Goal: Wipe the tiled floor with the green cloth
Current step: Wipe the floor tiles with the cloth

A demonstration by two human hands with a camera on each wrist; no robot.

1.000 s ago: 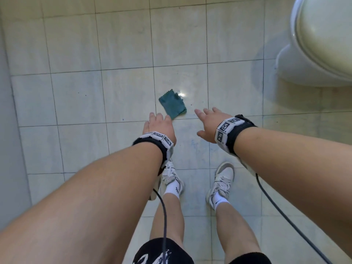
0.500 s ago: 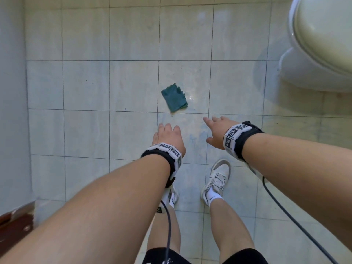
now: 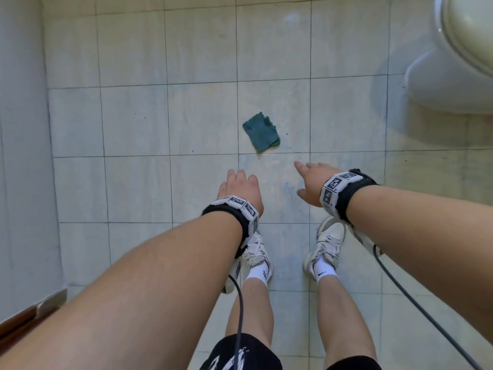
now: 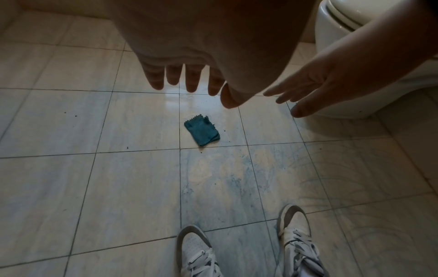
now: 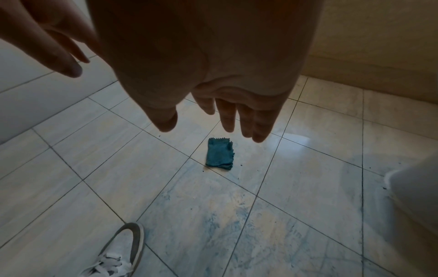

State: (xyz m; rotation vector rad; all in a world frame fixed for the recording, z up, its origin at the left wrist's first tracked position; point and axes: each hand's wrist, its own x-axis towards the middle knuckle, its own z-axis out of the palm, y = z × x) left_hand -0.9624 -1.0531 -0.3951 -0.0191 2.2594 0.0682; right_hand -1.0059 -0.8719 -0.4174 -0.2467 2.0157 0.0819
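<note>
A small folded green cloth (image 3: 262,135) lies by itself on the pale tiled floor (image 3: 133,121), a little ahead of my feet. It also shows in the left wrist view (image 4: 202,132) and the right wrist view (image 5: 220,154). My left hand (image 3: 240,188) hangs in the air with straight fingers, holding nothing, below and left of the cloth. My right hand (image 3: 310,182) hangs beside it, fingers spread, also holding nothing. Both hands are well above the floor. Bluish smears mark the tiles (image 4: 227,178) between the cloth and my shoes.
A white toilet (image 3: 453,62) stands at the right. A grey wall (image 3: 21,129) runs along the left, with a brown wooden edge (image 3: 24,321) at its foot. My white shoes (image 3: 326,244) stand on the tiles below my hands.
The view has risen away from the floor, so the cloth looks farther off. Both hands have drawn back from it toward my body and stayed open.
</note>
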